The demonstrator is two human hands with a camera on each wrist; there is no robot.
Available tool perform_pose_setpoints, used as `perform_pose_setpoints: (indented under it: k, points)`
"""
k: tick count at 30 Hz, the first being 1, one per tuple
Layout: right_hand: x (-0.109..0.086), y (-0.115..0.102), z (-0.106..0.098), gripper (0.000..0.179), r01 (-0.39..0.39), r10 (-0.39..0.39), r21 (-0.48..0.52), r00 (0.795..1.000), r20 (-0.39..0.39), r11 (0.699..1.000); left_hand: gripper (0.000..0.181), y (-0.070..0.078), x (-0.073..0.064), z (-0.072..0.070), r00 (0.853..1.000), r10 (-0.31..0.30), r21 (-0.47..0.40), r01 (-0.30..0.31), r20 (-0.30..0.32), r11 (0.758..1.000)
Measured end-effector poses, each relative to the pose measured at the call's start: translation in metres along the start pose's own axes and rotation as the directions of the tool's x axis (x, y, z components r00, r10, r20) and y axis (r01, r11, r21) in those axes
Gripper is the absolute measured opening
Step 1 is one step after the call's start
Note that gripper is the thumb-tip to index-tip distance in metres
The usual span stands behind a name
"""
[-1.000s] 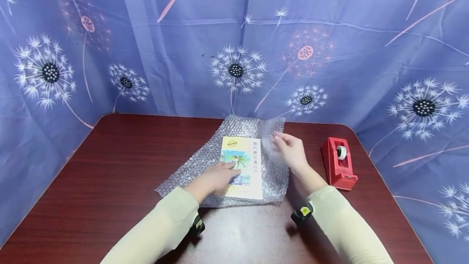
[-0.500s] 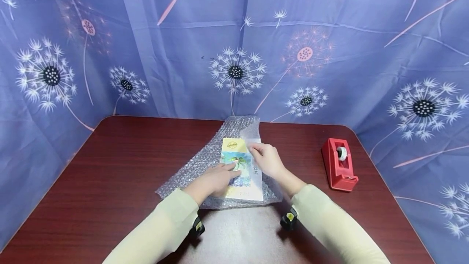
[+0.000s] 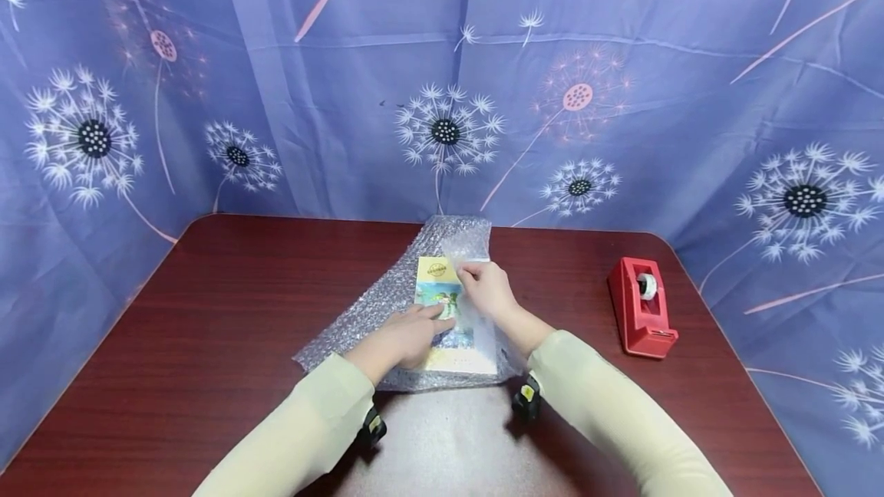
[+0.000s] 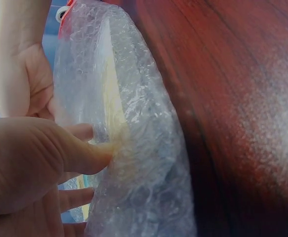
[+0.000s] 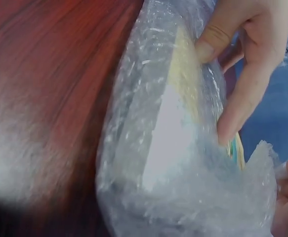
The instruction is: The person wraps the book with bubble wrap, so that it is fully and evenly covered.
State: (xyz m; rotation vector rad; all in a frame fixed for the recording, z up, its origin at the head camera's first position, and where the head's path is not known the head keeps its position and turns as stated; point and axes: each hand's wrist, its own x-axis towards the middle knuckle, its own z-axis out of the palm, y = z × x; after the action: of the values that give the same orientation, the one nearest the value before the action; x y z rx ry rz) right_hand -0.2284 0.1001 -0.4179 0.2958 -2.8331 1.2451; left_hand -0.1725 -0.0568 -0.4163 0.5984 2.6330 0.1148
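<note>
A book point(image 3: 437, 270) with a yellow-and-blue illustrated cover lies face up on a sheet of bubble wrap point(image 3: 369, 317). My left hand point(image 3: 404, 334) rests on the lower left of the cover, fingers spread and fairly straight. In the left wrist view, that hand's thumb point(image 4: 87, 157) touches the wrap at the book's near edge. My right hand point(image 3: 489, 290) pinches the wrap's right flap, which is folded over the right part of the cover. Through this layer the white cover edge point(image 5: 171, 140) shows in the right wrist view. The pinching fingertips are partly hidden.
A red tape dispenser point(image 3: 638, 309) with a roll of tape stands at the right of the dark red wooden table point(image 3: 228, 313). Behind the table hangs a blue curtain point(image 3: 331, 129) with dandelion prints.
My right hand has moved left, carrying the wrap's right flap from beside the book to over its cover. My left hand has stayed on the book.
</note>
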Motion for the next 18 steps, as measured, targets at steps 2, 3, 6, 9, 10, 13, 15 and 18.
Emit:
perform_pose_setpoints:
  k: [2, 3, 6, 9, 10, 13, 15, 18]
  points:
    - [0.002, -0.003, 0.004, 0.028, -0.015, 0.015, -0.010, 1.000, -0.018, 1.000, 0.090, 0.000, 0.000, 0.000, 1.000, 0.004, 0.003, -0.004, -0.006, 1.000]
    - [0.003, -0.005, 0.006, 0.028, -0.025, 0.025, -0.011, 0.999, -0.023, 1.000, 0.089, 0.000, 0.000, 0.000, 1.000, 0.005, 0.005, -0.005, -0.010, 1.000]
    - [0.003, -0.009, 0.011, 0.027, -0.052, 0.051, -0.022, 0.998, -0.036, 0.998, 0.088, 0.000, 0.000, 0.001, 1.000, 0.008, 0.005, -0.008, -0.018, 1.000]
    - [0.004, -0.011, 0.014, 0.028, -0.066, 0.066, -0.020, 0.997, -0.026, 0.998, 0.087, -0.001, 0.001, 0.001, 1.000, 0.007, 0.009, -0.007, -0.025, 1.000]
    - [0.004, -0.012, 0.014, 0.029, -0.066, 0.066, -0.015, 0.998, -0.007, 0.998, 0.087, -0.001, 0.001, 0.001, 1.000, 0.007, 0.012, -0.007, -0.026, 1.000]
    - [0.004, -0.014, 0.011, 0.032, -0.046, 0.048, -0.023, 0.996, 0.081, 0.999, 0.085, -0.002, 0.002, 0.001, 0.999, 0.012, 0.021, -0.011, -0.035, 1.000]
    - [0.003, -0.013, 0.008, 0.033, -0.014, 0.020, -0.043, 0.989, 0.146, 0.999, 0.085, -0.002, 0.002, 0.002, 0.999, 0.015, 0.019, -0.015, -0.039, 1.000]
    - [0.002, -0.011, 0.003, 0.034, 0.021, -0.003, -0.076, 0.974, 0.226, 0.997, 0.085, -0.002, 0.001, 0.004, 0.999, 0.013, 0.018, -0.012, -0.044, 1.000]
